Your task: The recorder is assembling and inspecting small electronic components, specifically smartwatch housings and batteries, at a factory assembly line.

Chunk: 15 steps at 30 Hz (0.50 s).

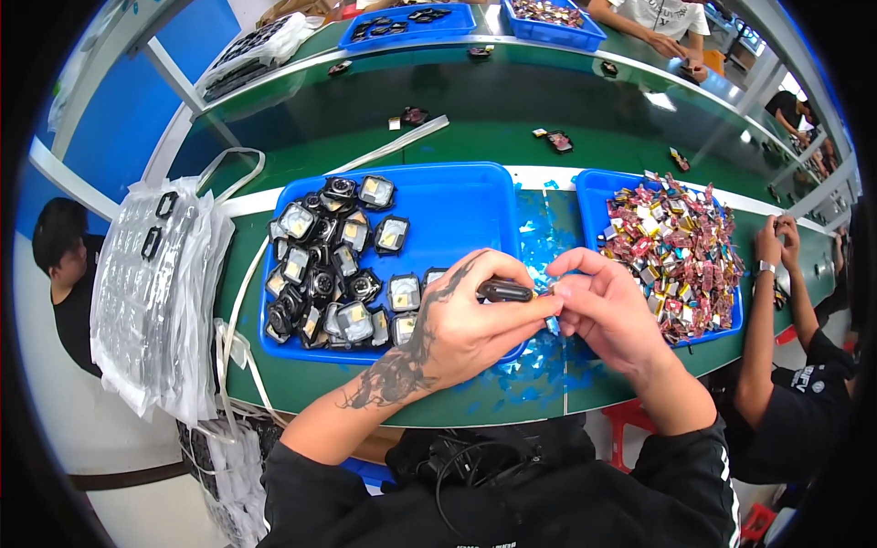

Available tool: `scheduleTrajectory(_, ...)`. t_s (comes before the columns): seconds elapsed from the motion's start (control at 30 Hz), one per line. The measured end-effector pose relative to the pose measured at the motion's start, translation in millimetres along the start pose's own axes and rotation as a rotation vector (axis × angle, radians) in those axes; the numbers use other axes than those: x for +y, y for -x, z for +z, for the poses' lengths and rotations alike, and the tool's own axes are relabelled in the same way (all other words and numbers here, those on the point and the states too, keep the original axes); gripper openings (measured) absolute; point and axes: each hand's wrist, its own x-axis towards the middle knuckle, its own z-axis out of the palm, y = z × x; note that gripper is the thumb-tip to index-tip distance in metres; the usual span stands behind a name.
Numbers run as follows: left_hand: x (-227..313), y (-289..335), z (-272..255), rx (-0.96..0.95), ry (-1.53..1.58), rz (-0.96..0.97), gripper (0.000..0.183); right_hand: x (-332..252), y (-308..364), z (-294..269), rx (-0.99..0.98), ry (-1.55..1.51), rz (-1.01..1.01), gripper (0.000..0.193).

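Black glossy oblong part (505,290) is lying near-level in the left hand (461,320), at the blue case tray's (448,201) right edge. Small shiny blue piece (552,325) is sticking down by the right hand's (603,310) fingertips, just right of that tray; its shape isn't showing clearly.

Fr. L hand (475,315) & R hand (603,306): open lane @ 12 o'clock, btwn blue tray (466,215) & 2nd tray (591,206); room @ 11, bare tray floor. Blocked: piled housings (320,283) @ 9–10, heaped boards (671,260) @ 2–3.
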Motion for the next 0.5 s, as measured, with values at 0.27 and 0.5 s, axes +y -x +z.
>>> scheduleTrajectory(0.27, -1.7, 3.9, -1.9, -0.139, 0.38, -0.399, 0.013, -8.3, 5.7, 16.5, 0.053, 0.733, -0.571, 0.013)
scheduleTrajectory(0.5, -2.2, 6.4, -0.4, -0.103, 0.275, -0.347, 0.018, -21.7, 7.5, 19.4, -0.046, 0.882, -0.32, 0.008)
